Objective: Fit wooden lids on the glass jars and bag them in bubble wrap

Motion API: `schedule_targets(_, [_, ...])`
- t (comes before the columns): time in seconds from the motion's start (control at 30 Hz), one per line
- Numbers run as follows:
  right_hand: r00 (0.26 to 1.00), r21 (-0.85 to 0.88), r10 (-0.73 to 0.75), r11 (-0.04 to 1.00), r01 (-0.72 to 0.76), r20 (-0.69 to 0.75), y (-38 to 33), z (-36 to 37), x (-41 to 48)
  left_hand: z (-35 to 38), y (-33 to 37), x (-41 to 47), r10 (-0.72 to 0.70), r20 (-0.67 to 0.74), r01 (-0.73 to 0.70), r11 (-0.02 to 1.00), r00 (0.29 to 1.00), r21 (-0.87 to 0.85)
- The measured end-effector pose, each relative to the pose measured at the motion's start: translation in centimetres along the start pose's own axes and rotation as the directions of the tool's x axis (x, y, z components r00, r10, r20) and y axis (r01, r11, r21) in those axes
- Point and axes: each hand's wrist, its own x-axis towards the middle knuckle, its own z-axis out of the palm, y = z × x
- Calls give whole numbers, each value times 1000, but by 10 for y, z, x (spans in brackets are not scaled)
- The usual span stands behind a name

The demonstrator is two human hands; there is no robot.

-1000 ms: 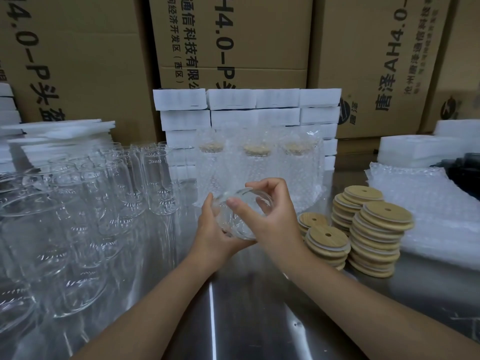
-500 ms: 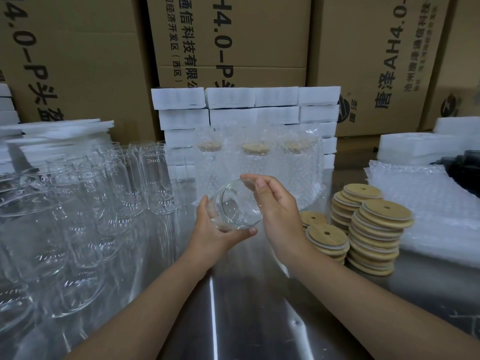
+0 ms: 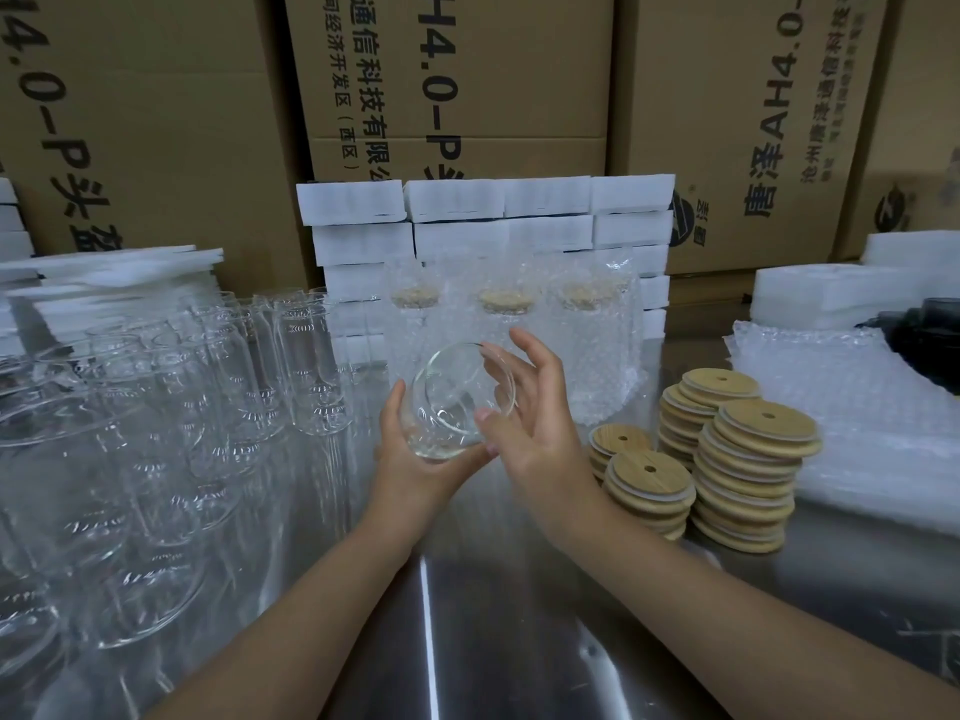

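Jars (image 3: pixel 156 407) of clear glass crowd the left edge of the tabletop (image 3: pixel 519 641). Over its middle, the left hand (image 3: pixel 415 459) cups a tilted lidless jar (image 3: pixel 457 402) from below, thumb and fingers curled round its base. The right hand (image 3: pixel 535 423) lies open against the jar's right side, fingers touching the rim. Wrapped jars (image 3: pixel 509 345) stand behind. Wooden lids (image 3: pixel 748 459) are stacked rightward, beside bubble wrap (image 3: pixel 857 407) at the right edge.

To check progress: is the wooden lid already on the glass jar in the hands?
Off. The glass jar shows a bare open rim, tipped toward the camera; the left hand holds it from below.
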Motion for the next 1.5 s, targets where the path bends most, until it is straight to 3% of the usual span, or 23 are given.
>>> schedule_targets(0.33, [998,-159,-48,986,40,-47,8,2,1,-1,2,-3,72,-35,-68,992,997,107])
schedule_targets(0.57, [1000,-48,6,999,-7,-4,4,3,-1,6,18,-7,92,-111,-106,986,990,-132])
schedule_targets(0.73, [998,-139,7,990,2,61,4,2,-1,7,23,-13,-174,-24,157,933,984,-325])
schedule_targets(0.87, [996,-250,-6,968,28,85,4,2,-1,4,28,-13,-247,89,260,860,965,-440])
schedule_targets(0.97, [988,-331,-28,941,77,151,5,0,-3,2,27,-7,-376,108,376,771,920,-514])
schedule_targets(1.2, [955,-479,-85,850,218,283,5,-2,-5,-3,25,-1,-378,143,381,686,915,-620])
schedule_targets(1.37, [956,-476,-111,848,233,270,2,-1,-4,-4,26,-2,-401,294,493,615,867,-615])
schedule_targets(1.5, [975,-441,-132,875,200,180,-1,0,-3,-1,31,-7,-386,481,616,529,787,-583])
